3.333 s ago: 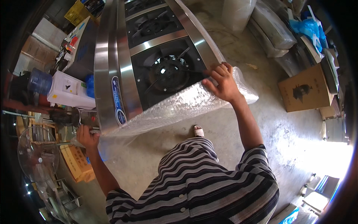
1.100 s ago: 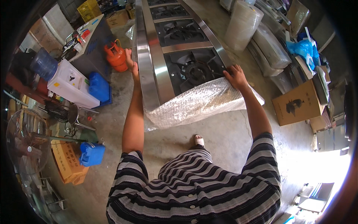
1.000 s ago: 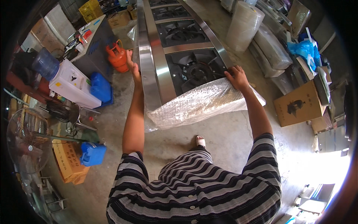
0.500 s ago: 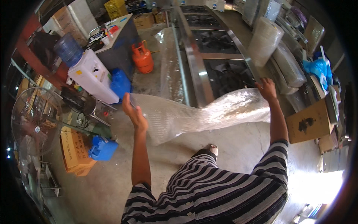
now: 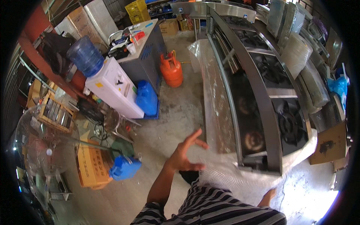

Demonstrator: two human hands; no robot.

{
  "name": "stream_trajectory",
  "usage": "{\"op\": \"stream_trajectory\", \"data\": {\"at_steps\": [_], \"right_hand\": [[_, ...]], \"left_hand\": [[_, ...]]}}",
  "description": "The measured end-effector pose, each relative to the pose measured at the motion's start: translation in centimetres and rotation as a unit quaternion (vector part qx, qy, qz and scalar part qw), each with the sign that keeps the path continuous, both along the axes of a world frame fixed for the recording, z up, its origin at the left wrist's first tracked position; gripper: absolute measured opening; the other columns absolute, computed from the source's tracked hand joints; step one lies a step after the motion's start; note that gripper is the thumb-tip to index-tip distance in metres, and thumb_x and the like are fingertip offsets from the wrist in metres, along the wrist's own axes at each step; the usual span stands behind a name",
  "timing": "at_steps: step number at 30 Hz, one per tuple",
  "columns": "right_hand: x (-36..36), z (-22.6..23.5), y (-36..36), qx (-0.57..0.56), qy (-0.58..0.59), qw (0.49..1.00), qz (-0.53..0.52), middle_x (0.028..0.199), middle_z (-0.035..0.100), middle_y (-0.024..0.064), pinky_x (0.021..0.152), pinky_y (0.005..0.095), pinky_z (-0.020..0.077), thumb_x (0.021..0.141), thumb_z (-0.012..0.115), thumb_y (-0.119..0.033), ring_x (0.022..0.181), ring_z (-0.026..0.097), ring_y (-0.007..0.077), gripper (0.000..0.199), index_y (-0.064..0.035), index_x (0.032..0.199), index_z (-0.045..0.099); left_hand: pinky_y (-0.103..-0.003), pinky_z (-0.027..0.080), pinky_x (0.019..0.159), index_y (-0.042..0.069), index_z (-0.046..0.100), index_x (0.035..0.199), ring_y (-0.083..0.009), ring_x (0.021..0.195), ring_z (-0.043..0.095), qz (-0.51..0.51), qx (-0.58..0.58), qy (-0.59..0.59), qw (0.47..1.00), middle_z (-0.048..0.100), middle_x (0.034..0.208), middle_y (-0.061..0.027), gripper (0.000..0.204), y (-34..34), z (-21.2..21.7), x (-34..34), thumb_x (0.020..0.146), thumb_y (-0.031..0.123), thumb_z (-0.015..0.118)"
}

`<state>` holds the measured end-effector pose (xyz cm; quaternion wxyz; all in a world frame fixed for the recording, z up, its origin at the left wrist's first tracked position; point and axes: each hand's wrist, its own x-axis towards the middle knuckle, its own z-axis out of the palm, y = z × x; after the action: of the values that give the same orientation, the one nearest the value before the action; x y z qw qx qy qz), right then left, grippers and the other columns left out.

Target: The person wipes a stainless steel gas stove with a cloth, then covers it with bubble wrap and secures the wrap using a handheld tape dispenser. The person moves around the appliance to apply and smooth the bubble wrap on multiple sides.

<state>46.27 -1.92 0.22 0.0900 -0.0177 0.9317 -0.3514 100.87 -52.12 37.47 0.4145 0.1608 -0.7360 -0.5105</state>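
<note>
1. L hand (image 5: 183,155): fingers spread, thumb apart, nothing clamped; thumb tip by edge of bubble wrap (image 5: 243,180), can't tell if touching.
2. R hand: hidden from here; grip can't tell.
3. Bubble wrap: along near end of s/steel gas range (image 5: 270,138), just above striped clothing (image 5: 221,204).
4. Gas range: row of blk burners (image 5: 289,122), to R of L hand.
5. Orange gas cyl. (image 5: 171,73): upright on flr, beyond L hand.

Glare lower right, bent edges, possibly blurred
</note>
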Motion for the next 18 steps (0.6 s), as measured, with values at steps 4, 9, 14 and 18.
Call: {"op": "stream_trajectory", "data": {"at_steps": [4, 9, 14, 18], "right_hand": [[16.9, -1.6, -14.2, 0.056, -0.307, 0.950, -0.016, 0.139, 0.057, 0.0222, 0.107, 0.0488, 0.0445, 0.108, 0.044, -0.045, 0.125, 0.055, 0.0356, 0.056, -0.0002, 0.139, 0.057], [22.6, 1.2, -35.2, 0.032, -0.391, 0.915, 0.091, 0.131, 0.060, 0.0190, 0.102, 0.0477, 0.0467, 0.107, 0.045, -0.046, 0.117, 0.058, 0.0340, 0.052, -0.0024, 0.133, 0.059], [25.7, 2.2, -57.7, 0.012, -0.428, 0.883, 0.191, 0.123, 0.063, 0.0158, 0.097, 0.0467, 0.0490, 0.107, 0.047, -0.047, 0.110, 0.060, 0.0324, 0.049, -0.0045, 0.127, 0.061], [28.6, 1.1, -74.8, 0.024, -0.468, 0.854, 0.226, 0.117, 0.065, 0.0133, 0.093, 0.0459, 0.0508, 0.107, 0.048, -0.047, 0.104, 0.062, 0.0311, 0.046, -0.0062, 0.122, 0.063]], "left_hand": [[-0.043, 0.044, 0.109, 0.002, 0.046, 0.151, -0.0229, 0.114, 0.067, -0.028, 0.105, -0.059, 0.992, 0.072, 0.117, -0.0113, 0.079, -12.3, -2.5, 6.3, 0.089, 0.036, 0.080], [-0.034, 0.050, 0.097, 0.004, 0.054, 0.145, -0.0178, 0.108, 0.067, 0.172, 0.304, -0.154, 0.924, 0.073, 0.112, -0.0110, 0.052, -22.3, -11.6, 15.8, 0.102, 0.032, 0.064], [-0.033, 0.053, 0.079, 0.005, 0.067, 0.124, -0.0159, 0.090, 0.070, 0.301, 0.483, -0.159, 0.806, 0.074, 0.101, -0.0083, 0.037, -29.2, -18.7, 20.6, 0.102, 0.034, 0.062], [-0.031, 0.052, 0.075, 0.005, 0.068, 0.120, -0.0135, 0.088, 0.068, 0.300, 0.574, -0.094, 0.756, 0.073, 0.101, -0.0060, 0.034, -38.3, -22.3, 20.5, 0.103, 0.034, 0.062]]}}
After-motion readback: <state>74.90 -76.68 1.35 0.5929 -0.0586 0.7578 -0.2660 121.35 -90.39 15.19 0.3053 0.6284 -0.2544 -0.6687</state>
